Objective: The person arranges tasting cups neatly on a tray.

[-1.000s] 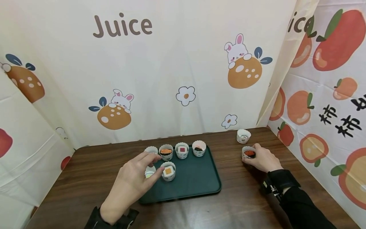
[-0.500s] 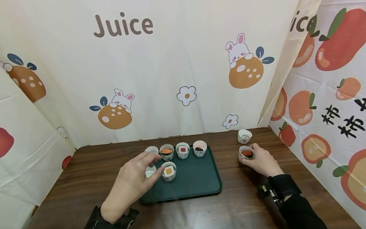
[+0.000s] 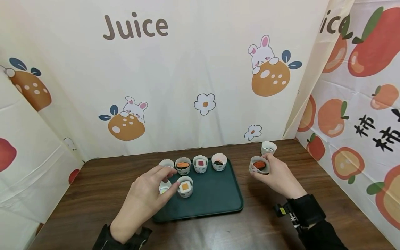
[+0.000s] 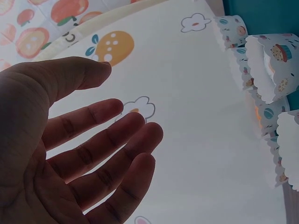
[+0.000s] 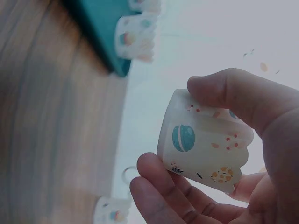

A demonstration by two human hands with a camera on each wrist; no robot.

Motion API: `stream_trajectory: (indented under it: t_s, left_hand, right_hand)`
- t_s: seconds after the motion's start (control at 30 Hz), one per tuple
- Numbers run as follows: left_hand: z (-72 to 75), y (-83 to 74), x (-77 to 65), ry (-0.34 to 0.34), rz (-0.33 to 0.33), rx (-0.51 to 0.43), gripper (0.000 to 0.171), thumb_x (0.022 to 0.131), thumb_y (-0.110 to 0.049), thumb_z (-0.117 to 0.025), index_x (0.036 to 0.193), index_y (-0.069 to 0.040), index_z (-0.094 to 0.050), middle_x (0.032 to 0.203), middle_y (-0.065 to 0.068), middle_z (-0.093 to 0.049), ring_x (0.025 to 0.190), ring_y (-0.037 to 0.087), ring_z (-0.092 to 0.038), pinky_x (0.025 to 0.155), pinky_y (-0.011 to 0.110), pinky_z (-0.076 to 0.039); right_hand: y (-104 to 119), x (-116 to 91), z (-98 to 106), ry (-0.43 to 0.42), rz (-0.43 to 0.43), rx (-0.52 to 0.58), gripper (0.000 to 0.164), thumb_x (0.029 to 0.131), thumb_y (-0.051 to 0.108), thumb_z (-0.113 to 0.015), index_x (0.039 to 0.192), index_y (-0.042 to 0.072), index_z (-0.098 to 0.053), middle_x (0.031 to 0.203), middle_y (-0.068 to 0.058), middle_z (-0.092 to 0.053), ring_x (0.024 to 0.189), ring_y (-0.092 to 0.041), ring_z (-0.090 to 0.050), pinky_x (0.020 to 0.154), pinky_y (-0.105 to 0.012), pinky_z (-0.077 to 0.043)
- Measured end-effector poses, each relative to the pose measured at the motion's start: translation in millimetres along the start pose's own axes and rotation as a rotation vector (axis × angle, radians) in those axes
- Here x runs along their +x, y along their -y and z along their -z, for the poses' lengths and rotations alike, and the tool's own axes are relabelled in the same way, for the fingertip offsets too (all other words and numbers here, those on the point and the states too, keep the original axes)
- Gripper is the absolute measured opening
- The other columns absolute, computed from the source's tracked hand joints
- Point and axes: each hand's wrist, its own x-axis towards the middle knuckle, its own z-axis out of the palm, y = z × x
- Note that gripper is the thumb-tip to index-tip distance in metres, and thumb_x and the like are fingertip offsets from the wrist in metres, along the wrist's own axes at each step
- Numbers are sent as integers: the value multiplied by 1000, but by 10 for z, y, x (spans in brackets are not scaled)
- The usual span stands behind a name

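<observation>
My right hand point(image 3: 282, 177) pinches a white printed paper cupcake cup point(image 5: 205, 144) between thumb and fingers, to the right of the tray. Inside that cup lies a piece of toy-like sushi with a red-orange top point(image 3: 259, 165). My left hand point(image 3: 147, 194) hovers over the left part of the dark green tray point(image 3: 215, 194), fingers loosely bent, holding nothing; the left wrist view shows its fingers point(image 4: 93, 154) apart. Close to its thumb stands a cup with a yellow-topped white piece point(image 3: 185, 187). Another cup point(image 3: 164, 187) is partly hidden behind that hand.
Along the tray's back edge stand several cups, among them one with an orange-topped piece point(image 3: 182, 166), one with a red-squared piece point(image 3: 200, 164) and one with a dark piece point(image 3: 219, 162). Another cup point(image 3: 268, 147) stands at the table's back right. Printed curtains point(image 3: 175, 76) surround the table.
My right hand has lifted the cup with the red-orange piece and carried it left, towards the tray. The left hand has stayed in place.
</observation>
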Motion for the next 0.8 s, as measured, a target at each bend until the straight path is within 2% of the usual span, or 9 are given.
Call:
stream_trajectory:
  t_s: [0.27, 0.43, 0.8]
  left_hand:
    - [-6, -3, 10, 12, 14, 8, 30, 84, -25, -93, 109, -20, -76, 102, -7, -74, 87, 12, -74, 66, 25, -57]
    - [-5, -3, 11, 10, 7, 12, 31, 84, -24, -93, 109, -21, -76, 100, -7, -74, 86, 10, -72, 64, 25, -56]
    - [-14, 2, 10, 2, 1, 18, 37, 84, -24, -94, 114, -21, -73, 101, -7, -74, 86, 12, -73, 66, 27, -56]
  right_hand:
    - [279, -45, -3, -21, 73, 53, 52, 92, 28, -86, 129, 6, -57, 117, -11, -72, 102, -22, -70, 82, -34, -57]
    - [423, -76, -34, -23, 120, 84, 50, 91, 23, -87, 128, 8, -58, 115, -8, -72, 99, -18, -69, 80, -30, -57]
    - [626, -133, -146, -5, 179, 116, 46, 89, 22, -88, 124, 11, -60, 109, -1, -70, 95, -13, -65, 79, -28, -56]
